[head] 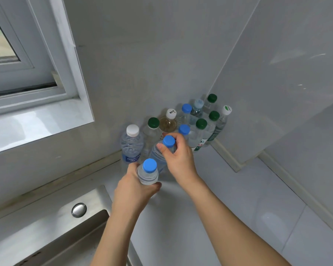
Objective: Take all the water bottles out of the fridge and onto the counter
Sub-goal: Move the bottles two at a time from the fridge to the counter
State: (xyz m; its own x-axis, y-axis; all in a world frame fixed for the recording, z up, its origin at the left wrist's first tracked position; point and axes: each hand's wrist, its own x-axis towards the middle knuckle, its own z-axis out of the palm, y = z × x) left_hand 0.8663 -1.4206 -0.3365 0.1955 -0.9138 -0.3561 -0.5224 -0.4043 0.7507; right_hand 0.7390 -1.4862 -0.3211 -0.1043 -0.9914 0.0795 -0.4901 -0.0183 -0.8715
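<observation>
Where a pale grey counter (pixel 238 198) runs into a tiled corner, a person sets down bottled water.
Room: glossy grey wall tiles (pixel 142 64), a white-framed window (pixel 27 64) at upper left above a marble-look sill, a stainless steel sink (pixel 52 233) with a round chrome plug at lower left.
Left hand (pixel 131 191): fingers curled around the ribbed body of a clear blue-capped bottle (pixel 148 172), thumb on its near side, cap free above the grip.
Right hand (pixel 178 156): thumb and fingers pinch the neck of a second blue-capped bottle (pixel 162 150) just under the cap, the bottle tilted toward the camera.
Cluster: about ten upright plastic bottles (pixel 192 123) packed into the corner, caps green, blue and white.
Nearest neighbour: a white-capped Aquafina bottle (pixel 132 144) just left of both hands.
</observation>
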